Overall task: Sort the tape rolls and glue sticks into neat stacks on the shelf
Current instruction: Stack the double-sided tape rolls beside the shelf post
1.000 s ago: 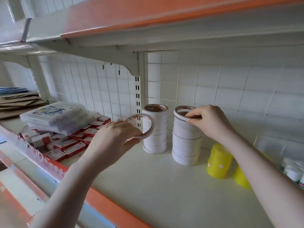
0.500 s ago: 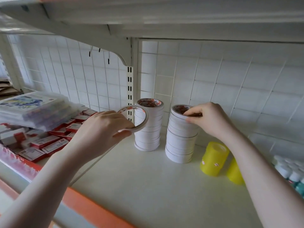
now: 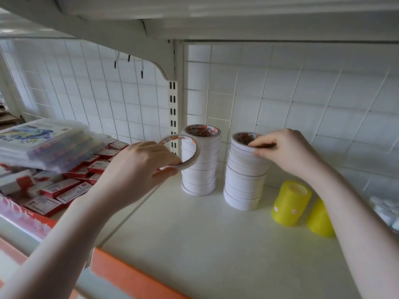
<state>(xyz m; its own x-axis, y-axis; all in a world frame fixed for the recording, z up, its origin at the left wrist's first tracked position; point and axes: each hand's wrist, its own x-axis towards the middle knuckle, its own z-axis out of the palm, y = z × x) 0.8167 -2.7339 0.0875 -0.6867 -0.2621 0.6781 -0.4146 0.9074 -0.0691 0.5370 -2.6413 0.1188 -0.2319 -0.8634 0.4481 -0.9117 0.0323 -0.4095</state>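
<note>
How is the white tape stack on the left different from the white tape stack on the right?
The left stack stands free, untouched; the right stack has the right hand gripping its top roll. The left stack sits farther back, the right stack nearer the yellow rolls. Both are upright white rolls with printed cores.

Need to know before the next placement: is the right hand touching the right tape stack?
Touching. The head view shows the right hand fingers pinching the top roll of the right tape stack.

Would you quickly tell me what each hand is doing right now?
Left hand: holds a single tape roll, tilted, off the stacks.
Right hand: pinches the top roll of the right stack.
</note>
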